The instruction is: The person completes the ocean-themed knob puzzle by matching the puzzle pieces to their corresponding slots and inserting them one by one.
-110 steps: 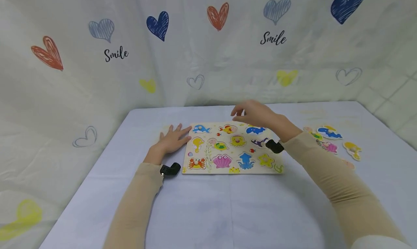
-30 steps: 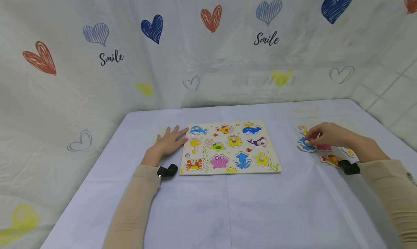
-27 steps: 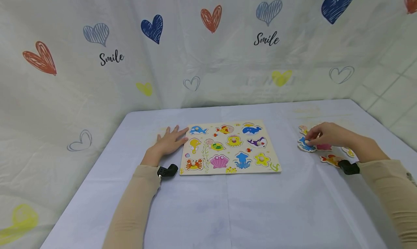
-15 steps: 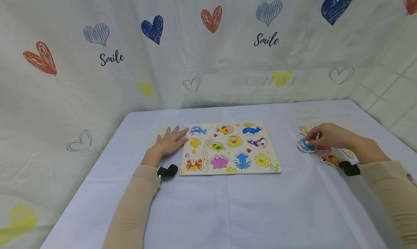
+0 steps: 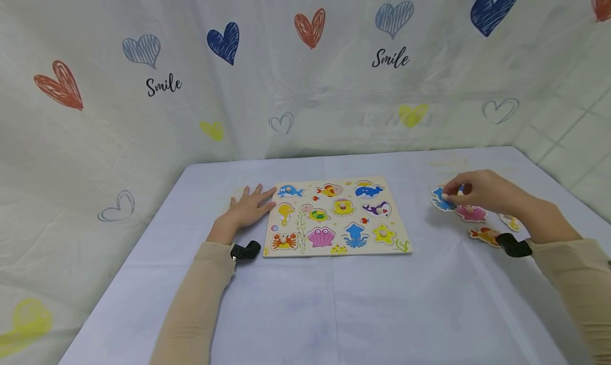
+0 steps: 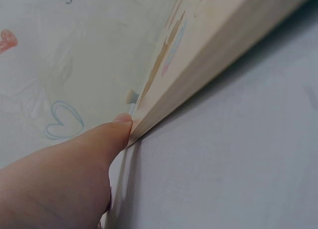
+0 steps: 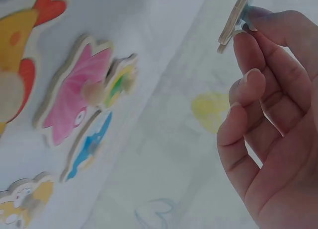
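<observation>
On the white tabletop lies a wooden peg puzzle board printed with sea animals. My left hand rests at its left side with fingers spread; in the left wrist view the thumb touches the board's edge. To the right, my right hand pinches a blue puzzle piece, squid-like in outline, between thumb and fingertips. In the right wrist view the piece is seen edge-on, clear of the table. Its knob is mostly hidden by the fingers.
Several loose knobbed pieces lie below and beside my right hand: a pink shell, a red-and-yellow fish and a yellow piece. A blue piece and a green-and-yellow one show in the right wrist view. A printed curtain hangs behind.
My right hand has gone from above the board to the loose pieces on the right, gripped the blue piece and just now raised it slightly. The left hand stays at the board.
</observation>
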The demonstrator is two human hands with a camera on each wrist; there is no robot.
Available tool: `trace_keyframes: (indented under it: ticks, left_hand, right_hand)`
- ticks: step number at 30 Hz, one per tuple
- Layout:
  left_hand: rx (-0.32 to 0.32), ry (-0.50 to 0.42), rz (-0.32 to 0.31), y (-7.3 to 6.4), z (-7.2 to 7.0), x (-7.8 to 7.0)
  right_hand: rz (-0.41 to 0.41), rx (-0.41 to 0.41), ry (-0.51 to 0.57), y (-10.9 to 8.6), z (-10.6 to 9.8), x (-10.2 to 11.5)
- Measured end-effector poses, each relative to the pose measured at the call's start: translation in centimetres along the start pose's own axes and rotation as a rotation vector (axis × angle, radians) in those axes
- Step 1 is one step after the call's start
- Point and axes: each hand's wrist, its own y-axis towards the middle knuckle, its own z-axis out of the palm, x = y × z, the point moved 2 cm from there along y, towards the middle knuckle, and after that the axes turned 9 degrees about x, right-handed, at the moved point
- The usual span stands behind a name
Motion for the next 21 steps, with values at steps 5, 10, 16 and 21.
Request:
trace_keyframes:
  ticks: [5,10,16,21]
  left_hand:
    - [0.001,-0.002,-0.001,-0.1,0.0,0.0]
    - [0.003,-0.007,0.002,-0.2,0.0,-0.1]
    - [0.003,-0.014,0.005,-0.1,0.0,-0.1]
    - [-0.001,-0.008,0.003,-0.1,0.0,0.0]
  right_hand:
    - [-0.032,-0.009,-0.022,-0.3,-0.1,1.8]
    - [-0.070,-0.023,-0.046,-0.4,0.1,3.4]
    - [-0.121,-0.036,-0.070,-0.2,0.6,5.8]
    - [-0.154,-0.025,-0.081,0.2,1.1,7.8]
